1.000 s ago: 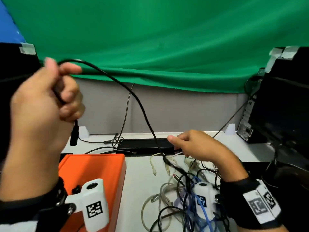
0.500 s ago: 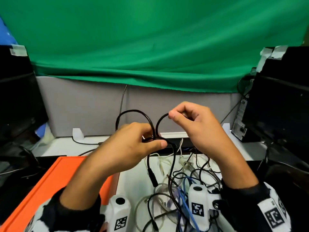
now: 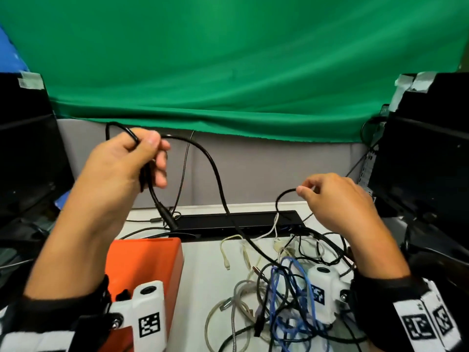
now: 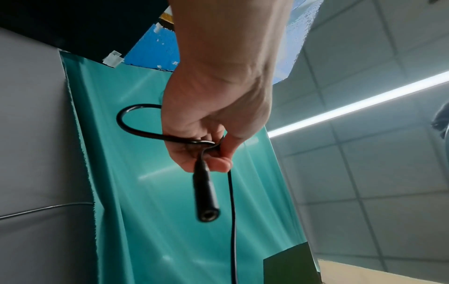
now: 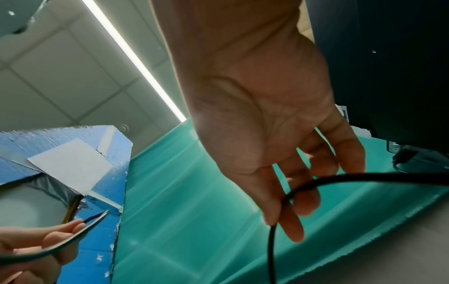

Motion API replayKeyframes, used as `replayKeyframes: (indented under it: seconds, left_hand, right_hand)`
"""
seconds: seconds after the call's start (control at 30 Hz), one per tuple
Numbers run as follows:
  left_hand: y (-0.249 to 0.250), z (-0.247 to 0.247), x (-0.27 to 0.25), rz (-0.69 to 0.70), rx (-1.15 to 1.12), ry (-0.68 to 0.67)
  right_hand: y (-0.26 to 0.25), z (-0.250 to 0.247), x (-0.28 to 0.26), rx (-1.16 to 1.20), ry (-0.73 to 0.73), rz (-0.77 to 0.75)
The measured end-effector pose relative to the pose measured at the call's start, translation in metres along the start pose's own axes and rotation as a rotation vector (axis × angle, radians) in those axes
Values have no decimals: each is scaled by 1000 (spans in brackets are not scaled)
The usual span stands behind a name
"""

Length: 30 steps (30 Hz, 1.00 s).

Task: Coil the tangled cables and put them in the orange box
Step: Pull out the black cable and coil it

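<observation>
My left hand (image 3: pixel 149 153) is raised over the orange box (image 3: pixel 144 262) and grips a black cable (image 3: pixel 215 179), with a small loop sticking out of the fist. In the left wrist view the cable's barrel plug (image 4: pixel 206 194) hangs below my left hand (image 4: pixel 209 153). From the fist the cable arcs right and down into the tangled pile of cables (image 3: pixel 279 288) on the table. My right hand (image 3: pixel 304 189) pinches a bend of black cable between thumb and fingers above the pile, as my right hand (image 5: pixel 291 196) also shows in its wrist view. Whether it is the same cable I cannot tell.
A long black power strip (image 3: pixel 241 222) lies across the table behind the pile. Dark monitors stand at the left (image 3: pixel 25 161) and right (image 3: pixel 426 161). A grey partition and green cloth (image 3: pixel 228 72) close the back. White, grey and blue cables lie mixed in the pile.
Half a second ago both hands met at the middle on the black cable. Now the left hand has gone up and left with a loop, and the right hand has gone right and lower.
</observation>
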State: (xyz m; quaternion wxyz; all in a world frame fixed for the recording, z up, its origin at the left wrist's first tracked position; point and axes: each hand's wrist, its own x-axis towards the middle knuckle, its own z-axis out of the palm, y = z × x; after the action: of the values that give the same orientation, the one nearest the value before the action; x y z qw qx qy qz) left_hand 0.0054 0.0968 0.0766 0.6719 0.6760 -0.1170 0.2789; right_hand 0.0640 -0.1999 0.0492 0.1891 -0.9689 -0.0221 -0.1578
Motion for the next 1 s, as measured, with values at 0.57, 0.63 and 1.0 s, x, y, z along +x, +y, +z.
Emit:
replayKeyframes:
  seconds: [0.57, 0.63, 1.0]
  left_hand:
    - [-11, 22, -7, -180, 19, -178]
    - [-9, 13, -5, -218, 12, -156]
    - [-2, 33, -23, -233, 178, -583]
  right_hand:
    - [-38, 5, -17, 825, -187, -297]
    - [-19, 4, -6, 575, -145, -275]
    - [-58, -2, -44, 610, -139, -562]
